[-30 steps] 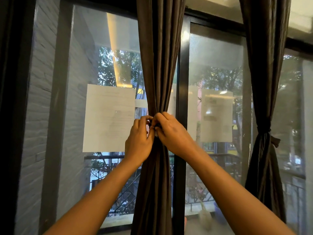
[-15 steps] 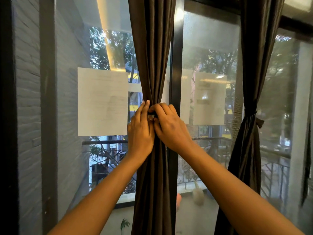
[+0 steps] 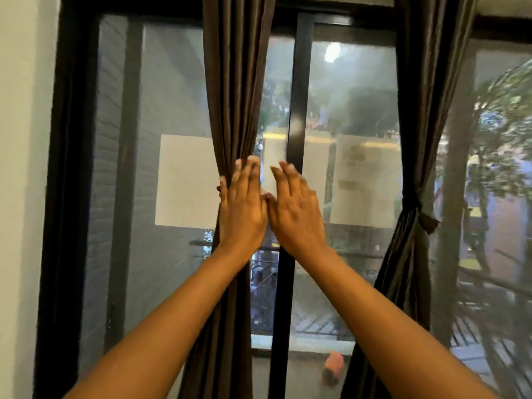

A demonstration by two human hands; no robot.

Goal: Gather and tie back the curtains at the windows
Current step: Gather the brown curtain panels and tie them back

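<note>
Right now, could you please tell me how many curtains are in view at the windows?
2. The middle curtain hangs beside the central window frame, behind the left hand. The right curtain is gathered by a tie. More may hang beyond the picture's edges.

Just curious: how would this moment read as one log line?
left hand: open, on middle curtain | right hand: open | right curtain: tied back

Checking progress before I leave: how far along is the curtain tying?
Done: the right dark brown curtain is cinched by a knotted tie. In hand: both open hands, left and right, at the middle dark brown curtain; its tie is hidden. Left: confirming that.
</note>
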